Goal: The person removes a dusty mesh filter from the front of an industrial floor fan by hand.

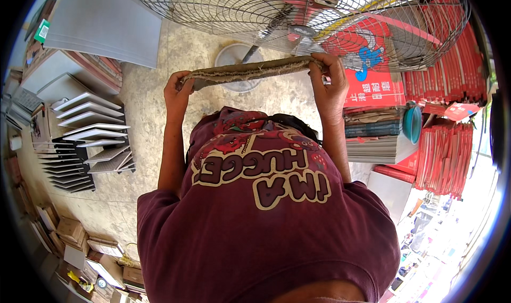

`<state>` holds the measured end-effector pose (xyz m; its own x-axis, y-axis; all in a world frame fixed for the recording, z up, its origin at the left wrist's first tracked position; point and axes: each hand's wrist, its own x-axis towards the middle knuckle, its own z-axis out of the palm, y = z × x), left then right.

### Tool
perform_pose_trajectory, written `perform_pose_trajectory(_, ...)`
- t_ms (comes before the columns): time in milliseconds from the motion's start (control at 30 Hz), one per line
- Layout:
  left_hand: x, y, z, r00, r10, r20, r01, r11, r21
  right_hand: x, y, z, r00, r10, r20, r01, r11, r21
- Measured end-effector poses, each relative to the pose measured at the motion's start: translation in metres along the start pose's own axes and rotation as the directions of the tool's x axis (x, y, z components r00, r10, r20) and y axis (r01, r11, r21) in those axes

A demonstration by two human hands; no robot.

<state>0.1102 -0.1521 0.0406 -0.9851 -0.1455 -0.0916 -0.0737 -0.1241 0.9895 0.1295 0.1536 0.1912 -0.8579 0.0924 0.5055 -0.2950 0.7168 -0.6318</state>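
Both of my arms reach forward, and a frayed grey-brown cloth is stretched between my hands as a long narrow band. My left hand pinches its left end between thumb and fingers. At the other end my right hand grips the cloth, held slightly higher than the left end. A shaggy, thread-like edge runs along its length. Just beyond the cloth stands a large fan with a round wire guard, and the cloth hangs in front of part of its round base.
To the left a rack carries several light tiles, with a large grey panel behind it. Red boxes are stacked on the right beside a teal bowl. Cardboard boxes sit at the lower left.
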Motion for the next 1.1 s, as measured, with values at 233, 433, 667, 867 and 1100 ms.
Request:
perform_pose_trajectory(233,0.003,-0.005,0.000,1.000,-0.030,-0.008,0.030,0.999,0.013,0.003,-0.002,0.002,1.000,0.000,-0.004,0.000,1.000,0.009)
perform_pose_trajectory(433,0.005,-0.003,0.003,0.999,-0.040,-0.011,0.040,0.999,0.024,0.002,0.000,0.001,1.000,-0.010,-0.014,0.010,1.000,0.006)
perform_pose_trajectory(667,0.007,-0.005,0.008,0.998,-0.066,-0.003,0.066,0.998,0.005,0.002,0.001,-0.003,1.000,-0.015,-0.010,0.014,1.000,-0.023)
perform_pose_trajectory(867,0.005,-0.010,0.010,0.998,-0.057,0.011,0.057,0.998,0.011,0.002,0.001,-0.007,1.000,-0.010,-0.006,0.010,1.000,-0.025)
perform_pose_trajectory(1100,0.002,-0.009,0.013,0.997,-0.069,0.017,0.069,0.997,0.021,0.000,0.002,-0.008,1.000,-0.004,-0.014,0.004,1.000,-0.005)
